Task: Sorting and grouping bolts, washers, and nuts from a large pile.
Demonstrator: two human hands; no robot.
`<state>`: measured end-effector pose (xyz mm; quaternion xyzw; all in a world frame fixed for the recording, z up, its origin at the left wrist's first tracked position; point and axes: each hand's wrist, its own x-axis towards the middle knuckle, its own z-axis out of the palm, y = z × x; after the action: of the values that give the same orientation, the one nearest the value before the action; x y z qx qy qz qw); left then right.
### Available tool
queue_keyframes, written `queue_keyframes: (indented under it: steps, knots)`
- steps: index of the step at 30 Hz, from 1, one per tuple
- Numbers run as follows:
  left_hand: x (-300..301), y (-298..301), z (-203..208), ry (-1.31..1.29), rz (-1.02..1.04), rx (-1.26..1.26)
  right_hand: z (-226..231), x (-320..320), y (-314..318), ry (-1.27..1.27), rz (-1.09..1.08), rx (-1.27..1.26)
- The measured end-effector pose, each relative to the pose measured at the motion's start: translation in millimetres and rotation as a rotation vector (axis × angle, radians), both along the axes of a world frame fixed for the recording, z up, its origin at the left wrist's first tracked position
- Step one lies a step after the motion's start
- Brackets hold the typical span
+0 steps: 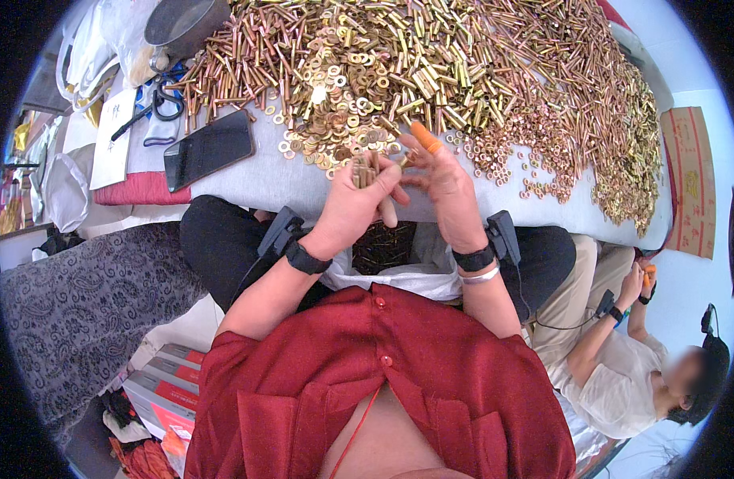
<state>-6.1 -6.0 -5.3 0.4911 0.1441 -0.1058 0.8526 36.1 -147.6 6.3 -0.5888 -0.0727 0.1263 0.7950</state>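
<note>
Left hand (352,203): fingers closed round several overlapping slim metal pieces (364,171), above the near edge of the tabletop (279,176). Right hand (448,185): fingers parted, pinch unclear; one orange finger cover (425,138). Beyond: uncountable washers (335,128), nuts (502,150); left end, one phone (210,150), one bowl (187,28).

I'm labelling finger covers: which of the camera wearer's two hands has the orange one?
The right hand: an orange cover wraps one finger. The left hand, holding metal pieces, shows no orange.

A workshop, judging by metal parts (455,76) heaped across a table (275,176).
</note>
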Motion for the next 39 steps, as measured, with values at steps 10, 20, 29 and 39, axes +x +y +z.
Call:
queue_keyframes:
  steps: [10,20,29,39]
  knots:
    - [1,7,4,0.003,0.011,-0.02,6,-3,-5,0.282,0.026,0.247]
    - [-6,4,7,-0.16,-0.196,0.547,-17,40,-4,-0.554,-0.231,-0.875]
    - [1,15,16,0.159,-0.151,0.245,-8,34,-8,-0.66,-0.121,-0.833]
    - [1,14,16,0.127,-0.287,0.309,1,14,-19,-1.038,0.091,-0.912]
